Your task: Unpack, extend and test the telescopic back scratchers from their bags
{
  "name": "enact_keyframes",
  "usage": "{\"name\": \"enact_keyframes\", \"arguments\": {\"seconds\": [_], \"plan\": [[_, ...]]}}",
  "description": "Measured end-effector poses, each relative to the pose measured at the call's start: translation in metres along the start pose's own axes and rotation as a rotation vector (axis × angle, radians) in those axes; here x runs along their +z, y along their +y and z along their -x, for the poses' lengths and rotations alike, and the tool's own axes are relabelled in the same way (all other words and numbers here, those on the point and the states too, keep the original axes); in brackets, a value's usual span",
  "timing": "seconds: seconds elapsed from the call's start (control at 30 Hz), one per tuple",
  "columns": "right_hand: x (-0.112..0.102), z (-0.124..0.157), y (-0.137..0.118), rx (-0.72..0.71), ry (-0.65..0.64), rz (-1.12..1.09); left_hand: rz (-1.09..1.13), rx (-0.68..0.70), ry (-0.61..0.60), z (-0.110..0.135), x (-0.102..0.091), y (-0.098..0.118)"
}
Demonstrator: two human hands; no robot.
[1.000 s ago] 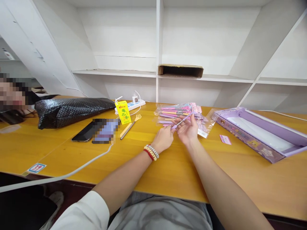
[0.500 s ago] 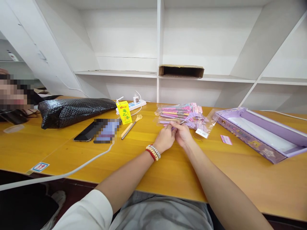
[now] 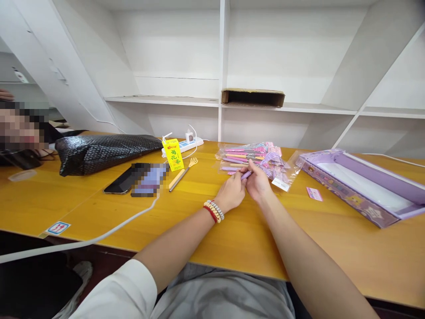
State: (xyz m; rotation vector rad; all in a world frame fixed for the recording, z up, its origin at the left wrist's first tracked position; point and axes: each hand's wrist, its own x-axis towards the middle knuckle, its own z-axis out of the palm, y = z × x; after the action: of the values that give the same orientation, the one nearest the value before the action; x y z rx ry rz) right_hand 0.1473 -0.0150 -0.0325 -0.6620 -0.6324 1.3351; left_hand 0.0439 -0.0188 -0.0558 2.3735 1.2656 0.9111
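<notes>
Both my hands are closed on one purple back scratcher (image 3: 246, 175) above the table. My left hand (image 3: 231, 191) grips its handle end, with the fingers curled round it. My right hand (image 3: 258, 182) pinches it just beyond, thumb on top, and hides part of the shaft. A purple claw head sticks out past my right hand, over the bagged back scratchers (image 3: 245, 155) in clear plastic. To the left, a yellow back scratcher (image 3: 181, 176) with a grey grip lies loose on the table.
A yellow drink carton (image 3: 173, 155) stands by a white power strip (image 3: 194, 144). Two phones (image 3: 121, 179) and a black bubble-wrap bag (image 3: 99, 153) lie left. At right are a small pink card (image 3: 314, 194) and a purple tray box (image 3: 352, 190). A white cable (image 3: 116, 232) crosses the left front.
My right thumb and fingers have shifted along the back scratcher, and more of its purple handle shows between my hands. The camera view has moved slightly.
</notes>
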Motion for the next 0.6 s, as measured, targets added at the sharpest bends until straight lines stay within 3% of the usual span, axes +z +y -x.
{"name": "enact_keyframes", "arguments": {"seconds": [0.3, 0.6], "plan": [[-0.010, -0.007, 0.001, -0.207, 0.001, 0.218, -0.226, 0.000, -0.051, -0.005, -0.022, 0.001], [-0.010, -0.008, 0.000, -0.248, -0.014, 0.220, -0.244, 0.017, -0.022, -0.009, -0.035, -0.007]]}}
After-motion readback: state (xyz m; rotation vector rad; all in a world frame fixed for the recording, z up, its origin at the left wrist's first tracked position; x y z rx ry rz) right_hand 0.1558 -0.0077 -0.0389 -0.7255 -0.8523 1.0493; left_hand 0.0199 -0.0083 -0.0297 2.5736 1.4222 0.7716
